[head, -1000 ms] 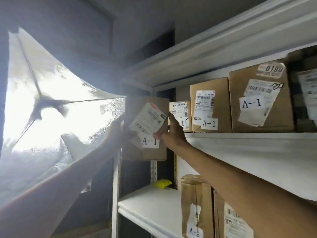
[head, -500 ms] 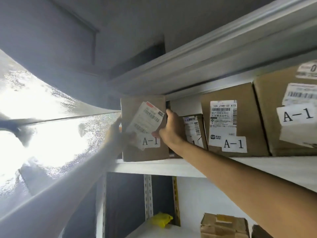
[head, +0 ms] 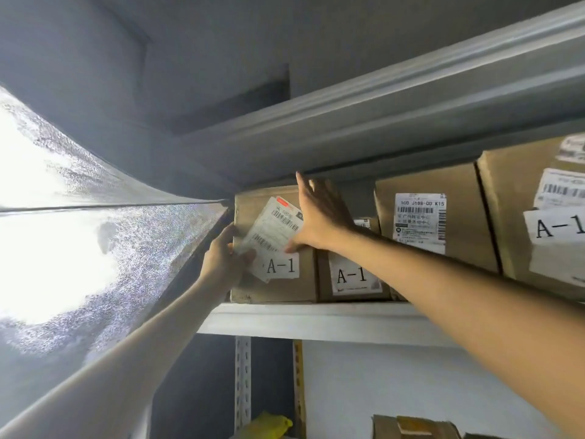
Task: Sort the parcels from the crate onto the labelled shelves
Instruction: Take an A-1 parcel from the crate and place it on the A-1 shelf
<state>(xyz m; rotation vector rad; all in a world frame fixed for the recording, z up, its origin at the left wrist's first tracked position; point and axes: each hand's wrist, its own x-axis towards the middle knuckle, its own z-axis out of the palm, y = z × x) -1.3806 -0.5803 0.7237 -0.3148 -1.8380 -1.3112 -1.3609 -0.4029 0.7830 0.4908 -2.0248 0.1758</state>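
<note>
1. Cardboard parcel (head: 278,291) marked A-1 stands at the left end of the upper shelf (head: 316,318), touching a smaller A-1 parcel (head: 351,277) on its right.
2. Step in hand, by judgement: seating the parcel. Push squarely on the front face until it sits in line with its neighbours, label outward. Guard the open left end so it does not skew off.
3. Right hand (head: 319,217) lies flat on the front face, fingers straight and apart, thumb on the shipping label — a push, not a grasp.
4. Left hand (head: 221,258) grips the left front edge — thumb on the face, fingers curled round the side, arm reaching steeply upward.
</note>
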